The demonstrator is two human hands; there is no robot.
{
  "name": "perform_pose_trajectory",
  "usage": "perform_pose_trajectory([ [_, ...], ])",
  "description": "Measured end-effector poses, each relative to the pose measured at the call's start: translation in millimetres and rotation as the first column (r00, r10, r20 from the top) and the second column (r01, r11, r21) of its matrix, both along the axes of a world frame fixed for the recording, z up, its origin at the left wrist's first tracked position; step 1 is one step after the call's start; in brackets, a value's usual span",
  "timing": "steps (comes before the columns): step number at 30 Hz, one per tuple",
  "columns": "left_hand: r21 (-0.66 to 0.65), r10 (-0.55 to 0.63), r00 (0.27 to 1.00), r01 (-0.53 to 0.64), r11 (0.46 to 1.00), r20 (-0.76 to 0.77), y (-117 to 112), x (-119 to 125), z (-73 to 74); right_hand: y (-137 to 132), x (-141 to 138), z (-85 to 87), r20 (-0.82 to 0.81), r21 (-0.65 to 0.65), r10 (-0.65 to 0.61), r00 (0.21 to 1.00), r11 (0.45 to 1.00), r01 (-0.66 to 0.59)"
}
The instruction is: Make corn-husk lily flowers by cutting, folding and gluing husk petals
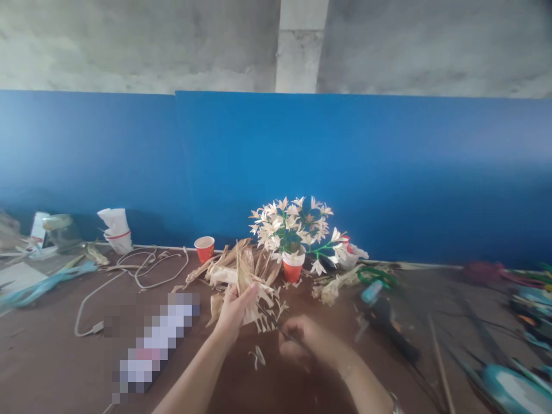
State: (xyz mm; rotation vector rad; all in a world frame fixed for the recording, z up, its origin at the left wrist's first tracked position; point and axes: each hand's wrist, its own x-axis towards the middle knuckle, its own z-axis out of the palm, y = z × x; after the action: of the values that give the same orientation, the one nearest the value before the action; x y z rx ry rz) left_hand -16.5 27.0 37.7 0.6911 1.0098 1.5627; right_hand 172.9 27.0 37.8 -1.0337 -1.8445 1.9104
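Observation:
My left hand [234, 310] pinches a pale dried corn husk piece [242, 269], which stands upright above the fingers. Closed around the handles of dark scissors [271, 319], my right hand [302, 340] is lower and to the right, somewhat blurred. The blades point up and left towards the husk by my left fingers; whether they touch it I cannot tell. Behind my hands lies a heap of dried husks [224, 275]. Small pointed cut pieces [263, 325] lie under the blades, and a curled scrap [257, 357] rests nearer to me.
Cream husk-like flowers on green stems [297, 227] stand in a red and white paper cup [292, 268]. Another red cup [204, 250] is left of the heap. A white cable [142, 270] and a pixelated object [159, 342] lie left; a dark glue-gun-like tool [390, 328] and tape roll [513, 391] right.

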Motion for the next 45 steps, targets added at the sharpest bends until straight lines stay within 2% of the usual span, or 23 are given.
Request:
perform_pose_trajectory([
  [5,0.001,0.025,0.999,-0.025,1.000,-0.024,1.9,0.0,-1.8,-1.1,1.0,2.3,0.136,0.108,0.027,0.990,0.993,-0.042],
  [9,-0.001,0.028,0.997,-0.028,1.000,-0.072,0.4,1.0,-2.6,-2.7,0.7,4.4,0.162,0.191,0.015,0.987,0.981,-0.046],
  [20,0.024,0.002,0.995,0.000,1.000,-0.105,0.5,1.1,-4.4,-1.4,-0.2,2.0,0.169,0.196,0.013,0.986,0.980,-0.047],
  [28,-0.001,-0.005,0.994,0.005,1.000,-0.105,0.7,0.8,-6.2,-1.1,0.0,4.1,0.160,0.260,0.003,0.987,0.965,-0.045],
  [45,0.064,0.210,0.973,-0.204,0.977,-0.098,-2.2,4.8,-1.0,-2.3,-5.2,3.2,0.161,0.296,-0.065,0.985,0.955,0.015],
])
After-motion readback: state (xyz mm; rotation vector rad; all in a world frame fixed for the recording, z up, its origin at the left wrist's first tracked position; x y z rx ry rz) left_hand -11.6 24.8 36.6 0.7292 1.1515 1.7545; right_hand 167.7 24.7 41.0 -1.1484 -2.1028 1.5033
